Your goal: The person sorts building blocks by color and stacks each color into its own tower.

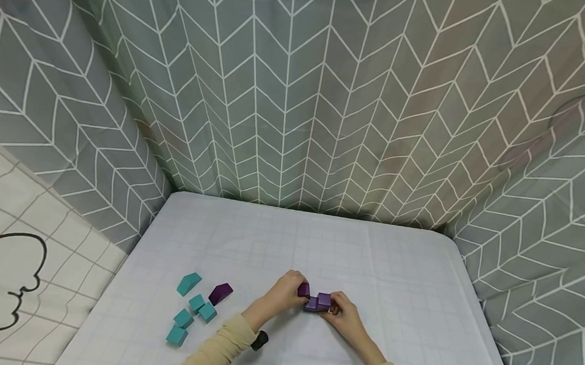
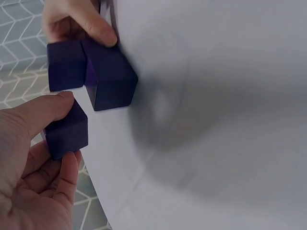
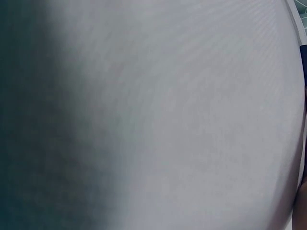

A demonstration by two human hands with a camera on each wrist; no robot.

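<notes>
In the head view my left hand (image 1: 284, 291) pinches a purple block (image 1: 303, 290) between thumb and fingertips. The left wrist view has this block (image 2: 69, 132) up close, with the thumb over its top and fingertips under it. Across from it, my right hand (image 2: 76, 21) grips two purple blocks side by side: a cube (image 2: 66, 67) and a longer block (image 2: 112, 79), the thumb on the longer one's edge. A narrow gap separates the left hand's block from this pair. The right wrist view is mostly blurred white cloth, with a sliver of finger at its right edge.
Left of my hands, several teal blocks (image 1: 184, 318) and one dark purple block (image 1: 220, 293) with slanted ends lie on the white-covered table (image 1: 399, 271). Patterned curtains (image 1: 305, 92) hang behind the table and along its sides.
</notes>
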